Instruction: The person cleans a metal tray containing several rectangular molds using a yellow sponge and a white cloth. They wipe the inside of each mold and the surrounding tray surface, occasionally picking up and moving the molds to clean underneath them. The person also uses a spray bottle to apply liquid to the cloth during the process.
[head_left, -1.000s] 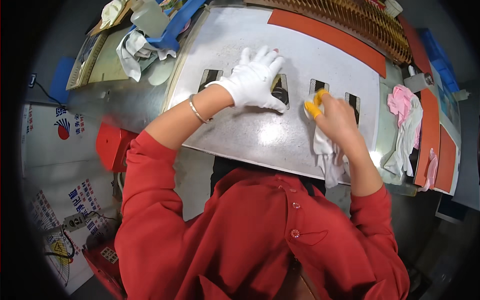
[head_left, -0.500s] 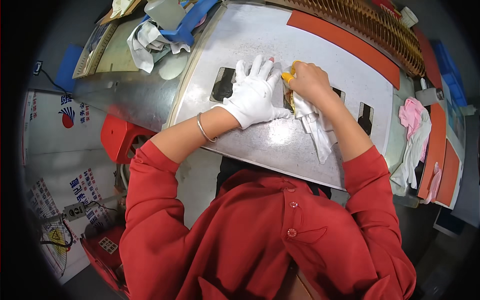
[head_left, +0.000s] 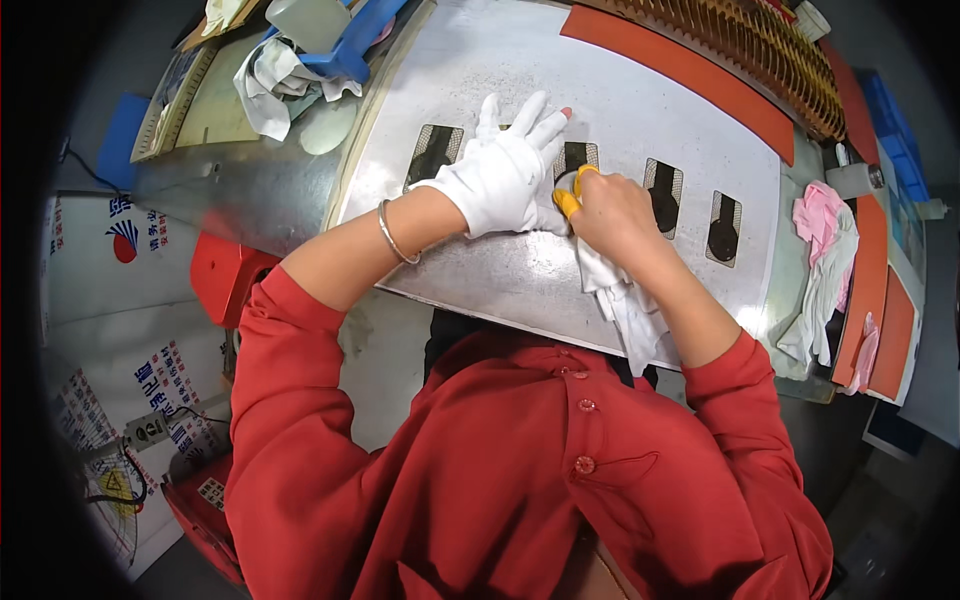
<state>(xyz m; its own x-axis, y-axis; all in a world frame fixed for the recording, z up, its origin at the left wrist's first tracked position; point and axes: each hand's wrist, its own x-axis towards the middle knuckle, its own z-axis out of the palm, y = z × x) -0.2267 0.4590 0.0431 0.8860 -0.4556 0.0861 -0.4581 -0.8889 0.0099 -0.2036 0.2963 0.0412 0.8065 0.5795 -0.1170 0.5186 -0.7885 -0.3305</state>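
Observation:
My left hand [head_left: 500, 180], in a white glove with one fingertip bare, lies with fingers spread on a pale flat panel [head_left: 480, 285]. Just right of it, my right hand [head_left: 618, 215], bare but for yellow finger covers, presses a bunched white cloth [head_left: 625, 312] against the panel. The cloth's loose end trails toward the panel's near edge. Across the panel runs a row of meshed rectangular openings, each with a dark rounded piece; one such dark piece [head_left: 663, 200] shows right of my right hand, another [head_left: 724, 238] farther right. Hands partly cover the piece between them.
An orange-red strip [head_left: 690, 80] lies along the far edge, before a brown slotted rack [head_left: 740, 55]. At the far left are a blue holder [head_left: 350, 55] and a crumpled white cloth [head_left: 270, 85]. Pink and white gloves [head_left: 825, 250] lie at right. A red stool [head_left: 222, 280] stands lower left.
My right hand and the cloth have moved toward me, uncovering more of the middle opening and the one to its right. My left hand has shifted slightly; its fingers remain spread.

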